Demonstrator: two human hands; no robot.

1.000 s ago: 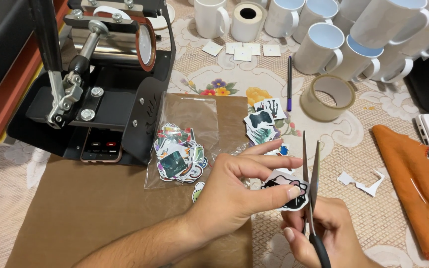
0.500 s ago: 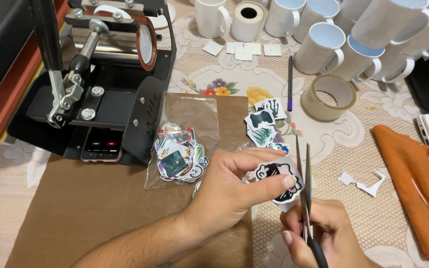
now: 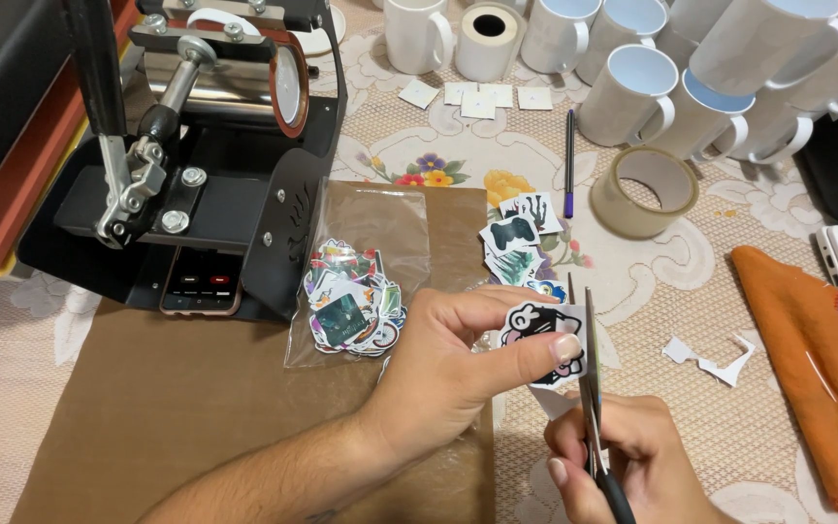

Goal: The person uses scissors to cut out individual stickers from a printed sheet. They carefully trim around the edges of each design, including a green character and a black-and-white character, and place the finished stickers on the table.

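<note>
Head view: left hand [image 3: 458,364] pinches a sticker [image 3: 540,330] steady (thumb on top) beside scissors [image 3: 589,388], which the right hand's [image 3: 623,466] grip clasps.

Bright, even indoor light; soft shadows; sharp focus; faint glare on the plastic bag [image 3: 361,262].

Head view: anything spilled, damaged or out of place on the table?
Only small things. White paper offcuts lie loose on the tablecloth right of the scissors. A few stickers sit outside the clear bag. Nothing looks damaged or spilled.
</note>
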